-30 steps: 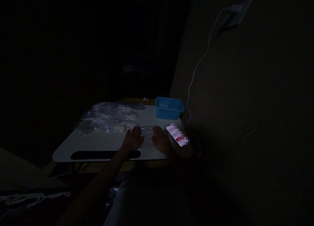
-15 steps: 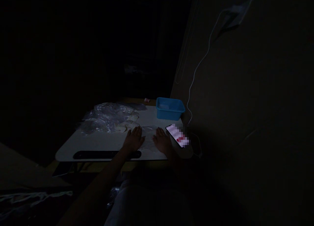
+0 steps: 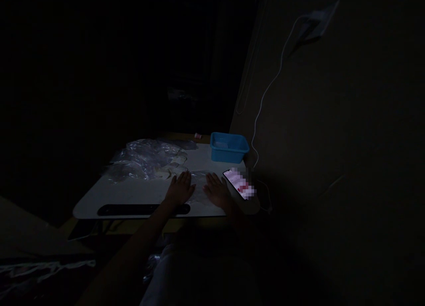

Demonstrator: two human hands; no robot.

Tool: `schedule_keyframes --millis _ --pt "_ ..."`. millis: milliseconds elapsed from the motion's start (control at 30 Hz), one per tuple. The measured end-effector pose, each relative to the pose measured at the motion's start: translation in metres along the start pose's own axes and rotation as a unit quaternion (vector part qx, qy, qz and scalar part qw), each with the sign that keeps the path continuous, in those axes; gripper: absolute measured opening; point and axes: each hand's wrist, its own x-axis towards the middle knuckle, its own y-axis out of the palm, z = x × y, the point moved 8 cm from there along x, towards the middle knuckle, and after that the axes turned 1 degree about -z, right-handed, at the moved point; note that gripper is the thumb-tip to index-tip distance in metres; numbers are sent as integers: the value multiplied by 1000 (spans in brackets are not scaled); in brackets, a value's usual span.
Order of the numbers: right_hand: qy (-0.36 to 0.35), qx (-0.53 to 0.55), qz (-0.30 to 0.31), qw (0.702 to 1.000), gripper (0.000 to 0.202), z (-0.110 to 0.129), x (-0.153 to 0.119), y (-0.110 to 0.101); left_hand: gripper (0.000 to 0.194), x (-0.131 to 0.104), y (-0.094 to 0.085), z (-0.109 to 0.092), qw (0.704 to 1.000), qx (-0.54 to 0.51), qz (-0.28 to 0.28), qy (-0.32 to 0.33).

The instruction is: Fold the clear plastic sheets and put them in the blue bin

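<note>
Flat, both palms on crinkly clear plastic bag (image 3: 199, 186), left hand (image 3: 180, 189), right hand (image 3: 217, 191)

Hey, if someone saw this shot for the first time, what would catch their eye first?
The lit phone at the right edge of the white table, the brightest thing in a very dark room. Next, the left hand and right hand lying flat, palms down, on a clear plastic bag near the front edge. Behind them sits a blue tub, with a heap of crumpled clear plastic to its left.
</note>
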Motion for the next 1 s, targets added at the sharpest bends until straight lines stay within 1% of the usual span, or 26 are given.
schedule_keyframes --millis 200,333,467,533,633,700,867,1000 --pt "18 1 3 1000 50 -3 1 1 55 0 0 1 1000 0 -5 -2" --pt "46 8 9 999 50 -7 2 2 57 0 1 1 1000 -1 3 -6" --pt "80 10 -11 997 52 -13 1 -3 56 0 -1 0 1000 1 -4 -2" --pt "68 9 -16 998 52 -11 1 -6 55 0 -2 -1 1000 4 -11 0" --pt "6 5 -6 1000 50 0 1 -7 55 0 -2 -1 1000 6 -10 2" --pt "-17 6 4 1000 49 3 1 -6 54 1 -2 -2 1000 5 -6 1" --pt "-5 21 15 1000 49 1 3 0 54 0 -3 -1 1000 5 -2 -8" --pt "9 20 13 1000 49 -1 2 1 55 -1 -3 -2 1000 4 -7 -5"
